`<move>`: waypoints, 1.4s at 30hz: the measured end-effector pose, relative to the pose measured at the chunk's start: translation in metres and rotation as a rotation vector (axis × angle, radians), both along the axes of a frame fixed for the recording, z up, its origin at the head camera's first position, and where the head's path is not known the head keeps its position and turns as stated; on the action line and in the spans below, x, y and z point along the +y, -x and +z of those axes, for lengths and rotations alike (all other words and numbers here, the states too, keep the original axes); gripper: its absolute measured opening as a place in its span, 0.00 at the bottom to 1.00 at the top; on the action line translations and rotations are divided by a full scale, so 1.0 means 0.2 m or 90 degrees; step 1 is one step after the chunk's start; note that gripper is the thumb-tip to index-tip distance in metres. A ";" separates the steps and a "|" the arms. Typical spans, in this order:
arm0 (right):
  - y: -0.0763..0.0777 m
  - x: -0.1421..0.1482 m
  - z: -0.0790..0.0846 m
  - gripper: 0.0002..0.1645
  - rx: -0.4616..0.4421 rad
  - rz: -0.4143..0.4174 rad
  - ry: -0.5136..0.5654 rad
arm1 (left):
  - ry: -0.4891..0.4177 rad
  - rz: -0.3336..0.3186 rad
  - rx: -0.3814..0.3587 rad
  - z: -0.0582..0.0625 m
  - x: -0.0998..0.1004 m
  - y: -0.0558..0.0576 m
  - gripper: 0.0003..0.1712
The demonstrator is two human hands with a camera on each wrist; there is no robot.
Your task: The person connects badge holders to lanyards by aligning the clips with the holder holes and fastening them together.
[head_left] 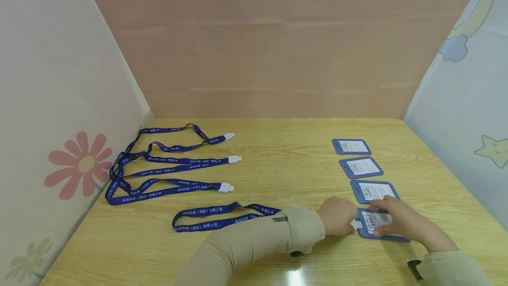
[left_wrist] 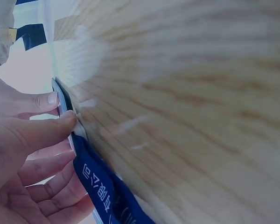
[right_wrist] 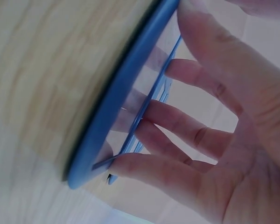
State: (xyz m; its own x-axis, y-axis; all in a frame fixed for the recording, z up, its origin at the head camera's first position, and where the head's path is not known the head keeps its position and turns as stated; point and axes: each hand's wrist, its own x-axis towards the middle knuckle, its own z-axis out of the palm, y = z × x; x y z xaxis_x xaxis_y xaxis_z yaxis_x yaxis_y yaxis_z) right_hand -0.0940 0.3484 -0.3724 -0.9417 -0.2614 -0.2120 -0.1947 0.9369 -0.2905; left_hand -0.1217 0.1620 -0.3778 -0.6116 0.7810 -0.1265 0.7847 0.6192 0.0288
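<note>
Pinched grip, left hand (head_left: 337, 216): thumb and fingers closed on the white clip (head_left: 355, 223) of the nearest blue lanyard (head_left: 206, 210). Second grip, right hand (head_left: 406, 220): thumb on one long edge, fingertips on the other, partly spread across the nearest card holder (head_left: 370, 223), which I hold at the table.

Item, nearest card holder: blue rim, white insert printed "ID/IC CARD", lying at the near end of a row on my right, its slotted end toward my left hand. The clip meets that end; whether it is fastened I cannot tell.

Item, nearest blue lanyard: its loop lies out to my left, white lettering on the strap, part of it hidden behind my beige left sleeve (head_left: 258, 244).

Further holders, three, blue, laid one beyond another: third card holder (head_left: 375, 190), second card holder (head_left: 361, 167), farthest card holder (head_left: 352, 146).

Further lanyards, three, blue, on the left of the table, clips pointing right: upper lanyard (head_left: 216, 140), middle lanyard (head_left: 210, 161), lower lanyard (head_left: 204, 186); their straps crowd together at the left ends.

Surface: wood-grain table (head_left: 285, 162). Left wall: printed pink flower (head_left: 85, 164).
</note>
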 end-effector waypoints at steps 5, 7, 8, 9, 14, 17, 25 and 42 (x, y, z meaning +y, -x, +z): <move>0.00 0.00 0.00 0.30 0.012 0.014 -0.004 | 0.004 0.006 0.007 0.01 0.00 0.00 0.09; 0.00 0.00 0.00 0.30 0.020 0.020 -0.005 | 0.010 0.008 0.018 0.01 0.00 -0.01 0.08; 0.00 0.00 0.00 0.30 0.024 0.022 -0.006 | 0.011 0.008 0.023 0.01 0.01 -0.01 0.08; 0.00 0.00 0.00 0.29 0.028 0.024 -0.008 | 0.011 0.008 0.027 0.01 0.01 -0.01 0.08; -0.01 0.00 -0.01 0.29 0.035 0.024 -0.009 | 0.004 0.018 0.041 0.00 0.00 -0.01 0.06; -0.01 -0.01 0.00 0.30 0.022 0.009 -0.004 | 0.007 0.025 0.040 0.00 0.00 0.00 0.06; -0.01 -0.03 0.02 0.30 0.010 -0.015 -0.007 | 0.005 0.014 0.058 0.00 0.00 0.01 0.06; -0.01 -0.03 0.00 0.30 0.029 -0.005 0.008 | 0.003 0.015 0.064 -0.01 -0.02 0.01 0.08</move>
State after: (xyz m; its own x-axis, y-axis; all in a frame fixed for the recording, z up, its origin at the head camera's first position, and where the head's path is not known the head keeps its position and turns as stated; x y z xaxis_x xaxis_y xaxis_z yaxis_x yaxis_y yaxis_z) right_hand -0.0920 0.3428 -0.3718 -0.9525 -0.2557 -0.1654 -0.2001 0.9349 -0.2930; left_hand -0.1228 0.1585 -0.3798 -0.6392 0.7661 -0.0675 0.7690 0.6370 -0.0531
